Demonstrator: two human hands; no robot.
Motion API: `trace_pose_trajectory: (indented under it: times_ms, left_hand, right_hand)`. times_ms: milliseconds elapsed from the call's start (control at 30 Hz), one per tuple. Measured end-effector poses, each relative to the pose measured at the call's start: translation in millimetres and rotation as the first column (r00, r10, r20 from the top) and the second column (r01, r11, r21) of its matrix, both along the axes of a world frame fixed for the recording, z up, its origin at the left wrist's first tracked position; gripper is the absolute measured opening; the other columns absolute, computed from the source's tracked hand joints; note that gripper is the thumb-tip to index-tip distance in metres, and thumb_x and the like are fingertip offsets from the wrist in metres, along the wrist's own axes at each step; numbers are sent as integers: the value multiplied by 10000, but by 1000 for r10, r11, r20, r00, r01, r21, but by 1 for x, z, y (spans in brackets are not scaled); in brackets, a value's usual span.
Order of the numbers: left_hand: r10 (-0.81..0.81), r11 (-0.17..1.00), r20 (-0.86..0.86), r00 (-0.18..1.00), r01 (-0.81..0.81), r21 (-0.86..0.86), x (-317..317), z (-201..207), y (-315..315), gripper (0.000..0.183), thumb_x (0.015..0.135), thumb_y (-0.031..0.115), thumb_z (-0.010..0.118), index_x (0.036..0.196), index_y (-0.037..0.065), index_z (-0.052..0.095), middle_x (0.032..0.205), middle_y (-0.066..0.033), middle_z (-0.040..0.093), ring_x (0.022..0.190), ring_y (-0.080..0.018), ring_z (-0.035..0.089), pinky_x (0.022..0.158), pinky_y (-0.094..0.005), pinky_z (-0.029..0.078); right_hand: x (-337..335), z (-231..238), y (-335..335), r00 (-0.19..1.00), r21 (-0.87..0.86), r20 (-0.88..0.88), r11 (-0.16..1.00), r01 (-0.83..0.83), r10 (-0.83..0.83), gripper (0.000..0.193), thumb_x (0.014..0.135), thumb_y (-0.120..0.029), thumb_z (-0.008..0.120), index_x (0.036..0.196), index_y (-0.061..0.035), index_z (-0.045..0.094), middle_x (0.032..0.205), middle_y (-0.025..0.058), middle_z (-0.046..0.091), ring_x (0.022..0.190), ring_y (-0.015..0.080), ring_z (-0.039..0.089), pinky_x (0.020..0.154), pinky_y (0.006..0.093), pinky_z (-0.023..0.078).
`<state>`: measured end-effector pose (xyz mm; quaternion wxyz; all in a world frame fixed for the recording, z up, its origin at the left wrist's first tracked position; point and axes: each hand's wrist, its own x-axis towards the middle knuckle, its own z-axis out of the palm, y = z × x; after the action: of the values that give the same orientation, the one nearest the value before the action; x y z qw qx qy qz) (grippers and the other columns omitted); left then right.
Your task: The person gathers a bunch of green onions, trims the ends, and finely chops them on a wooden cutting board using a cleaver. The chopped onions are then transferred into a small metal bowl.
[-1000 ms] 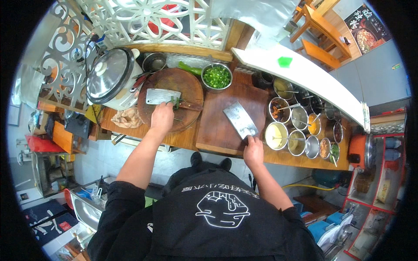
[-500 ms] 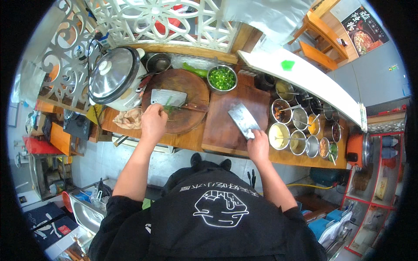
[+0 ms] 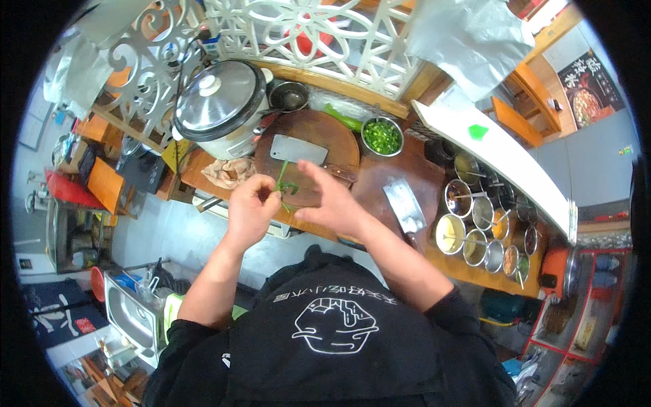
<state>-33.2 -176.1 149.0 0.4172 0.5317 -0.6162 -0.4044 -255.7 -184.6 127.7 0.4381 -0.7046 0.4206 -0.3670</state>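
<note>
My left hand (image 3: 251, 210) is closed in a pinch on thin green stalks (image 3: 283, 178), which look like scallion greens, above the near edge of the round wooden chopping board (image 3: 339, 139). Close by on the right, my right hand (image 3: 332, 202) holds nothing, its fingers spread toward the stalks. A cleaver (image 3: 298, 148) lies flat on the round board, its wooden handle pointing right. Another cleaver (image 3: 405, 203) rests on the rectangular wooden board (image 3: 369, 178), handle toward me. Chopped greens (image 3: 381, 138) fill a metal bowl (image 3: 365, 144) behind the boards.
A large rice cooker (image 3: 224, 102) stands at the back left, with a crumpled cloth (image 3: 227, 174) in front. A small dark pan (image 3: 288, 96) and long green peppers (image 3: 342, 119) sit behind the round board. Several metal seasoning bowls (image 3: 450, 233) crowd the right side beneath a white ledge (image 3: 502, 159).
My right hand has let go of the cleaver on the rectangular board and moved left beside my left hand. The green stalks are now raised in my left hand. The view has shifted.
</note>
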Motion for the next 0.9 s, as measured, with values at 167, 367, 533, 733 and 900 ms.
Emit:
trace_pose_trajectory:
  times_ms: [167,367,533,733,900]
  left_hand:
    - [61,994,-169,984,-45,97,3,2,31,88,932,-38,700,985,8,647,874,21,639,776,-51,585,686,-236,498]
    - [272,945,-109,956,-244,217,13,-4,79,75,973,-52,663,975,15,629,847,29,628,725,-39,567,634,-233,467]
    - [395,899,-24,918,-381,216,31,-30,114,72,984,-49,638,1016,12,618,822,16,620,718,-59,584,643,-248,495]
    - [433,869,205,878,-467,165,74,-48,133,65,922,-19,668,984,-1,657,821,-77,668,723,-144,643,662,-321,527]
    - [440,895,294,849,-440,-69,152,-57,131,90,926,30,681,1013,13,697,904,-177,715,754,-301,706,712,-407,564]
  right_hand:
    - [32,1,8,933,332,313,900,-283,178,740,815,-132,862,1476,-19,548,1235,136,698,1171,246,676,1044,370,530]
    - [50,-3,28,924,597,329,715,-364,195,369,964,-64,684,1328,-19,652,956,61,716,648,113,638,610,327,545]
    - [75,-5,37,964,423,47,869,-255,260,329,962,-90,677,1284,-20,685,934,128,733,789,216,699,733,381,564]
    - [141,-19,33,908,429,14,817,-385,420,344,946,-103,659,1278,-14,685,956,181,732,840,270,716,772,405,562]
    - [226,-26,25,867,635,168,621,-460,470,321,1011,-243,724,1186,24,694,849,36,676,702,105,620,609,283,534]
